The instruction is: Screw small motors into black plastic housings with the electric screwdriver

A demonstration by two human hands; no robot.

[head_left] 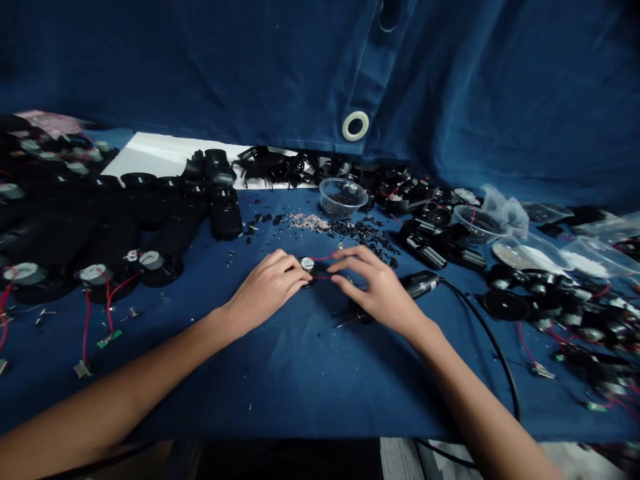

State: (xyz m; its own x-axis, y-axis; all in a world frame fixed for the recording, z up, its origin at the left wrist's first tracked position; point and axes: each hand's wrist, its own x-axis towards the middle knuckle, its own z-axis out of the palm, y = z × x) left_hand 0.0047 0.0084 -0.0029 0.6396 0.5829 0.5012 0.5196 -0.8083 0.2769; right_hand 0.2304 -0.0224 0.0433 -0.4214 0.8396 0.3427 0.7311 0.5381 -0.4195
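My left hand (273, 287) is closed on the side of a small black round housing with a silver motor (307, 264) set in it, low over the blue cloth. Two red wires (321, 258) run from the motor toward my right hand (370, 280). That hand's thumb and fingers are apart around the wire ends; whether a fingertip touches a wire is unclear. Below my right hand lies a black corded electric screwdriver (420, 285), its thin bit pointing left and partly hidden by the hand.
Small screws (309, 222) and black bits (367, 233) are scattered ahead, beside a clear plastic tub (343, 197). Black housings with motors (93, 273) line the left. Black parts (530, 300) and clear tubs (479, 223) crowd the right. A blue curtain (225, 73) hangs behind.
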